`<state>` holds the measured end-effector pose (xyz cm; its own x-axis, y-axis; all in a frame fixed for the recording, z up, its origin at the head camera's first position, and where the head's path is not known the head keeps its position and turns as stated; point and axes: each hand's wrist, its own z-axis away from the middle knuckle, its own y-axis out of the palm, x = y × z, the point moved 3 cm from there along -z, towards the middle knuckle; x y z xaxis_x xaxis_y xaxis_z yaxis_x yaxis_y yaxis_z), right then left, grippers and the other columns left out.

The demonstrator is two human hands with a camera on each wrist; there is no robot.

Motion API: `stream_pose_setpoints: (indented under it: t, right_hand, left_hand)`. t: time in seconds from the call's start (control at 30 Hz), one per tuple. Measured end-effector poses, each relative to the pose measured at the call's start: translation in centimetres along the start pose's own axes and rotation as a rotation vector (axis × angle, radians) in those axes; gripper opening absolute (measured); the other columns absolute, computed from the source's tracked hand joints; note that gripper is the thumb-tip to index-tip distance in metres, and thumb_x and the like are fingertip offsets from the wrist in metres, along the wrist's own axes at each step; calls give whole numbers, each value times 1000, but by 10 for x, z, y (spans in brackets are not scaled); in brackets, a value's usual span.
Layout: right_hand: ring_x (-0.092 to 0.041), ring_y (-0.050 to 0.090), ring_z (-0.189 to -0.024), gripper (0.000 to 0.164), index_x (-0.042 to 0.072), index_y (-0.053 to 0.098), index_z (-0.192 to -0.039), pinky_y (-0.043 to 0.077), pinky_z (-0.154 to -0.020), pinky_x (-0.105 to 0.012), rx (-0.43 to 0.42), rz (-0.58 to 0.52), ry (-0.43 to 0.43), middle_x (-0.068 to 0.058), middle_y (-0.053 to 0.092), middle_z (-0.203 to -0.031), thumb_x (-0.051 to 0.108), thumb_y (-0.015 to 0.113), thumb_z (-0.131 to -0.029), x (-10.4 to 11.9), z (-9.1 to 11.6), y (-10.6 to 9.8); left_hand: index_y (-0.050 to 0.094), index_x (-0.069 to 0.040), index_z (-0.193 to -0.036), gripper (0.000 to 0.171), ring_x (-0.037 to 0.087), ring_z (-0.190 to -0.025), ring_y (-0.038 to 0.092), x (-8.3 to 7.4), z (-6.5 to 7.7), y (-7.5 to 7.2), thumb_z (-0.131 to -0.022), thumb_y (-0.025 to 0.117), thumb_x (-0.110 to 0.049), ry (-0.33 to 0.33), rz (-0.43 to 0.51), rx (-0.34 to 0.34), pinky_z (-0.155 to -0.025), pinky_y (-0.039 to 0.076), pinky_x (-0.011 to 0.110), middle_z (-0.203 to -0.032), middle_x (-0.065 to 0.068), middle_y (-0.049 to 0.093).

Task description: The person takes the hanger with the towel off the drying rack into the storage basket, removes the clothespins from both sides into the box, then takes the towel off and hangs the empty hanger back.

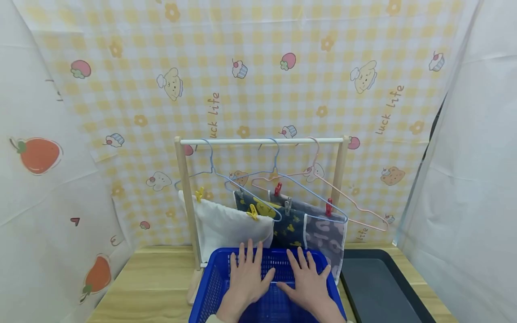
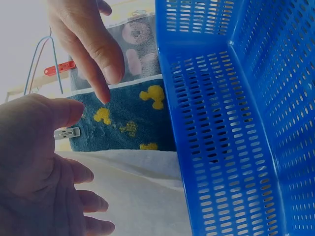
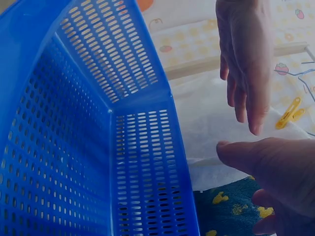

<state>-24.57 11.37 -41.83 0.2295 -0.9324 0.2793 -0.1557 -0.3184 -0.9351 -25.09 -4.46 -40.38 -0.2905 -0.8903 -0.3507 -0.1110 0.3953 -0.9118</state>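
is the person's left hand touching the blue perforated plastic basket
Apart. The left wrist view shows the gap: white fabric cloth is visible between the fingertips of the left hand and the blue perforated plastic basket.

Yellow-checked backdrop (image 1: 258,103), white side sheets (image 1: 476,157), seemingly wooden tabletop (image 1: 149,282).

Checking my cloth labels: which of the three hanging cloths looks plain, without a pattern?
The white cloth, leftmost in the head view and pinned with yellow clips; the navy cloth and the grey cloth both show patterns.
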Motion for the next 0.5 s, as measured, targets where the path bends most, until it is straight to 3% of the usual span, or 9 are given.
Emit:
stream_pose_setpoints:
  t: [0.33, 0.4, 0.5]
  right_hand:
    - [-48, 33, -128, 81, 12, 41, -141, 18, -86, -84, -18, -23, -1, -22, 36, -143, 51, 72, -76, -3, -2, -8]
    - [-48, 39, -124, 80, 11, 42, -140, 25, -84, -82, -33, -25, -9, -23, 40, -140, 50, 71, -77, -6, -3, -9]
    - [-47, 50, -112, 75, 7, 45, -137, 42, -80, -70, -53, -68, -28, -26, 47, -133, 44, 73, -78, -8, -4, -13]
  left_hand:
    - [34, -3, -143, 73, 46, -136, 18, 20, 6, -3, -89, 58, -45, -49, -1, 9, -106, 15, 67, -148, 25, 26]
    - [35, -1, -142, 72, 47, -136, 18, 27, 9, -5, -89, 59, -44, -67, 5, 15, -106, 15, 67, -147, 26, 27]
    - [38, 3, -139, 70, 48, -135, 19, 37, 13, -9, -89, 60, -40, -89, 17, 15, -106, 15, 68, -145, 28, 29]
